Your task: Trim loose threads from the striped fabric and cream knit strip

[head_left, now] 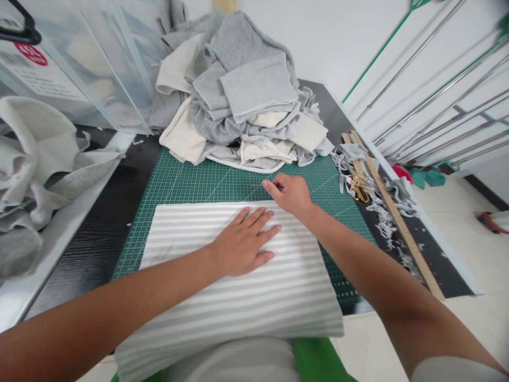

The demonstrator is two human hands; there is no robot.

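1. I'm resting the left hand (247,241) flat, its grip spread wide, on the striped cloth (238,300), which is lying over the cutting mat (222,185).
2. I'm holding the right hand (289,193) curled at the far edge; from here, I cannot tell whether it's pinching anything.
3. I'm judging even left-hand pressure best against wrinkling.

The scene is viewed by a single camera worn on the person's head, faced forward and tilted down over the table (101,233). The left hand (242,244), the right hand (290,193) and the striped cloth (238,305) are seen from above at close range. The cloth heap (258,87) is set farther off, backed by the wall (334,37). At the right, the floor (447,212) is also taken in.
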